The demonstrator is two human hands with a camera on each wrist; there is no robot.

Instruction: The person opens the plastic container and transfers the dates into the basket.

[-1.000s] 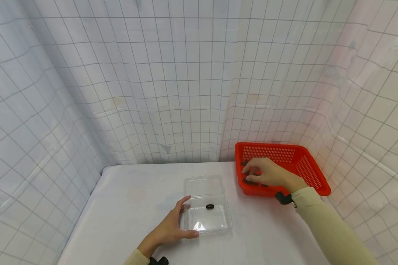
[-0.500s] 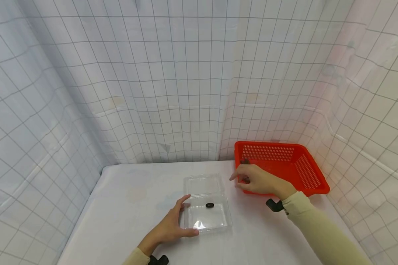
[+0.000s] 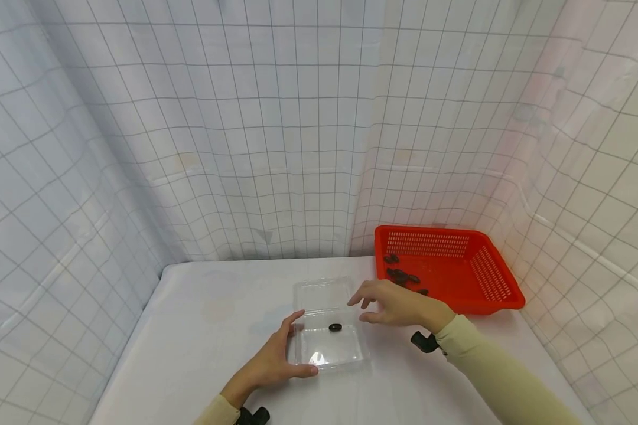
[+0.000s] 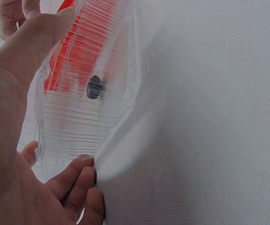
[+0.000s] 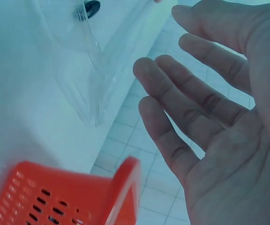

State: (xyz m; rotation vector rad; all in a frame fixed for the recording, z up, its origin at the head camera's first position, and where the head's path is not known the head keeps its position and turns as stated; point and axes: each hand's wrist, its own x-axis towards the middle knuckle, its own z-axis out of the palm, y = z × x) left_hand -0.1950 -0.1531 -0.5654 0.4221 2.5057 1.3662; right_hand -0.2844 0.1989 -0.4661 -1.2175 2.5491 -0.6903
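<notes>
A clear plastic clamshell box [image 3: 345,349] lies with its lid [image 3: 321,293] folded back. One small, dark, glossy oval piece [image 3: 335,327] sits in its base. My left hand [image 3: 271,363] holds the box at its left side, thumb [image 4: 55,26] along the near edge and index finger at the far left corner. In the left wrist view, the other fingertips are against the box's lower wall. My right hand [image 3: 401,304] hovers just right of the box, fingers loosely bent and apart. The right wrist view shows nothing between those fingers [image 5: 196,93].
A red slotted basket [image 3: 500,289] stands at the back right, behind my right hand. Several dark oval pieces [image 3: 400,276] lie along its left side. White cloth covers the table [image 3: 212,330], and gridded white curtains [image 3: 276,147] enclose it at the back and sides.
My right hand has come out of the red basket and moved left and nearer, toward the box. My left hand and the box have stayed in place.
</notes>
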